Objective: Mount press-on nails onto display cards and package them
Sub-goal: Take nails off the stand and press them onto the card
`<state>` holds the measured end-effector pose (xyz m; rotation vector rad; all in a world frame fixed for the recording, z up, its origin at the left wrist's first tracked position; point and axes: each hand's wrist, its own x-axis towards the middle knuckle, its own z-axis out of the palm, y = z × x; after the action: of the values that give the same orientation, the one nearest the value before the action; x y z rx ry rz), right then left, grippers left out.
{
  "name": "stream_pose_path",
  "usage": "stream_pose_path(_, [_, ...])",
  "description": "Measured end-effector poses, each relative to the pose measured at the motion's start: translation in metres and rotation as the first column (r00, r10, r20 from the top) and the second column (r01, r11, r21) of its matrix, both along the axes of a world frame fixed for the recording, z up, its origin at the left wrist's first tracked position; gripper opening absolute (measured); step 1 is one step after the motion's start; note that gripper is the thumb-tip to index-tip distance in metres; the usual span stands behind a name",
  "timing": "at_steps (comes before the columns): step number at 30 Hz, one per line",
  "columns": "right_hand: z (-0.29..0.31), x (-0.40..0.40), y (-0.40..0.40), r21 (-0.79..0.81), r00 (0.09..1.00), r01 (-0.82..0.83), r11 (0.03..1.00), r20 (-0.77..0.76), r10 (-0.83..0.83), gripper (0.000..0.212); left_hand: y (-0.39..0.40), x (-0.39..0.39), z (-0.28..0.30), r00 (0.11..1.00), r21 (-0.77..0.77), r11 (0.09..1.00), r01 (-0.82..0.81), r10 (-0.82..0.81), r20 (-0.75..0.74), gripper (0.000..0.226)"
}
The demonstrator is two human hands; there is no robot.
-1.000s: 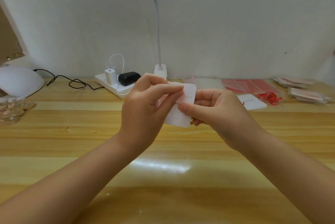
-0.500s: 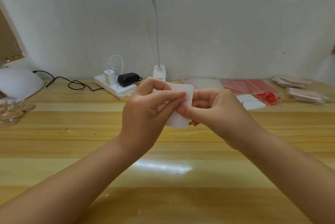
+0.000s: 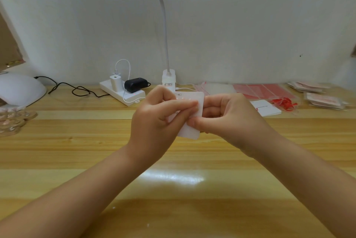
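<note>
Both hands: the left hand and the right hand meet on one white display card, held up above the wooden desk, in front of the lamp base.
Left grip: fingers curled over the card's face, forefinger laid across it, thumb behind; clamped on the card.
Right grip: thumb and fingertips pinched at the card's right edge, just where the left forefinger ends.
Change: over the last second the card has hardly shifted; the fingers have only kept working at the same spot, so nothing has been finished or set down.
Meaning: I'd judge a nail or adhesive tab is being pressed on; whatever is under the fingertips is too small to make out.
Nails: clear stands with nails sit far left of the lamp base.
Packaging: red-edged bags and finished packs lie right of the lamp base, untouched.
Spare card: another white card lies flat near the bags.
</note>
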<state>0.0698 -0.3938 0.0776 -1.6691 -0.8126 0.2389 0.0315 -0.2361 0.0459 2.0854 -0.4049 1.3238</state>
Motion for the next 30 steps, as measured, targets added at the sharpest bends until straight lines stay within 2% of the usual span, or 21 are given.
stream_pose_path(6, [0.0, 0.002, 0.0, 0.037, 0.998, 0.007, 0.999, -0.064, -0.005, 0.024, 0.007, 0.001, 0.001, 0.998, 0.104, 0.993, 0.056, -0.056, -0.001, 0.024])
stream_pose_path(9, [0.0, 0.005, -0.001, 0.04, 0.996, 0.013, 0.999, -0.085, -0.01, 0.024, 0.007, 0.002, 0.002, 0.999, 0.106, 0.994, 0.036, -0.038, 0.019, 0.027])
stream_pose_path(21, [-0.002, 0.01, -0.002, 0.044, 0.998, 0.025, 0.999, -0.059, -0.023, 0.023, 0.006, -0.001, -0.001, 0.997, 0.281, 0.959, -0.04, 0.02, 0.073, 0.041])
stream_pose_path(23, [-0.003, 0.013, -0.002, 0.053, 0.997, 0.041, 0.998, -0.071, -0.037, 0.02, 0.006, 0.0, -0.001, 0.996, 0.21, 0.975, -0.076, 0.063, 0.068, 0.041])
stream_pose_path(26, [-0.009, 0.019, -0.002, 0.056, 0.994, 0.05, 0.997, -0.102, -0.044, 0.02, 0.004, 0.003, -0.002, 0.992, -0.088, 0.989, -0.122, 0.118, -0.046, 0.034])
stream_pose_path(28, [-0.016, 0.025, -0.002, 0.061, 0.991, 0.047, 0.997, -0.131, -0.039, 0.02, 0.001, 0.006, -0.004, 0.969, -0.358, 0.931, -0.073, -0.019, -0.246, 0.027])
stream_pose_path(30, [-0.024, 0.032, -0.003, 0.023, 0.991, 0.058, 0.998, -0.121, -0.055, 0.021, 0.0, 0.011, -0.01, 0.883, -0.603, 0.797, -0.008, -0.277, -0.378, 0.017])
